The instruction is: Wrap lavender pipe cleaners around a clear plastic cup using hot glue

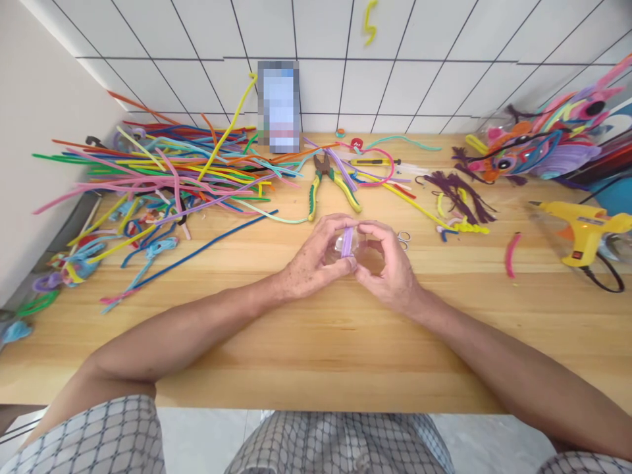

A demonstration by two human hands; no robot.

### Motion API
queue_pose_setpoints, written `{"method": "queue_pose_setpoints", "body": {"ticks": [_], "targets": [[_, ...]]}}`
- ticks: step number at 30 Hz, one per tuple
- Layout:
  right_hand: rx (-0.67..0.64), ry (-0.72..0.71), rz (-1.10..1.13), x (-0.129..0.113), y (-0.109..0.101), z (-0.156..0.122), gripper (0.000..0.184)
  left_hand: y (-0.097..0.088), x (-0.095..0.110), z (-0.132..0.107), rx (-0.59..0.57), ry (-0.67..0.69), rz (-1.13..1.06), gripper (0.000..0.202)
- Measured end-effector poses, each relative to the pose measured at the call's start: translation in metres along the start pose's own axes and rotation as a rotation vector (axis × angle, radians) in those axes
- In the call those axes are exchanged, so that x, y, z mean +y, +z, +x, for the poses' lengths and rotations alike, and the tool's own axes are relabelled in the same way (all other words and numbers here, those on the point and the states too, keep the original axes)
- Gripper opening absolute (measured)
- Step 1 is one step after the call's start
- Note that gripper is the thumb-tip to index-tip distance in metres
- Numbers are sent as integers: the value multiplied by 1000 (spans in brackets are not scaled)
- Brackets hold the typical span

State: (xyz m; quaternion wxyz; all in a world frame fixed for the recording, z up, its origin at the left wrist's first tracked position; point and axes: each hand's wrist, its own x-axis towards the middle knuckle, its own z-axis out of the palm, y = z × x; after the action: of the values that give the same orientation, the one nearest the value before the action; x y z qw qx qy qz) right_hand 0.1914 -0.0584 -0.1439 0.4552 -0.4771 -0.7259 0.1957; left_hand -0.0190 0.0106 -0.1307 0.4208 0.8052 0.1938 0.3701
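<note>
Both hands meet over the middle of the wooden table. Between them is a clear, rounded plastic piece (339,246) with purple pipe cleaners (347,242) wrapped round it in a band. My left hand (318,257) is closed around its left side, the thumb pressing near the lower end of the band. On the other side my right hand (390,266) curls with its fingertips at the piece's right edge, leaving a gap inside the palm. Pliers (326,184) with green and yellow handles lie just beyond the hands. Small scissors (403,239) rest close to my right fingers.
A large heap of coloured pipe cleaners (197,164) covers the back left. Against the tiled wall leans a phone (280,108). At the right are a yellow glue gun (580,227) and colourful pipe-cleaner figures (538,148). A yellow utility knife (375,162) lies behind the pliers.
</note>
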Motion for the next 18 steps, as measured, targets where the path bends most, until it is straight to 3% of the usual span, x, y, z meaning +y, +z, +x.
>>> {"method": "queue_pose_setpoints", "body": {"ticks": [18], "targets": [[8,-29,-27,0,-2,1,63,4,-11,1,28,93,78,58]]}}
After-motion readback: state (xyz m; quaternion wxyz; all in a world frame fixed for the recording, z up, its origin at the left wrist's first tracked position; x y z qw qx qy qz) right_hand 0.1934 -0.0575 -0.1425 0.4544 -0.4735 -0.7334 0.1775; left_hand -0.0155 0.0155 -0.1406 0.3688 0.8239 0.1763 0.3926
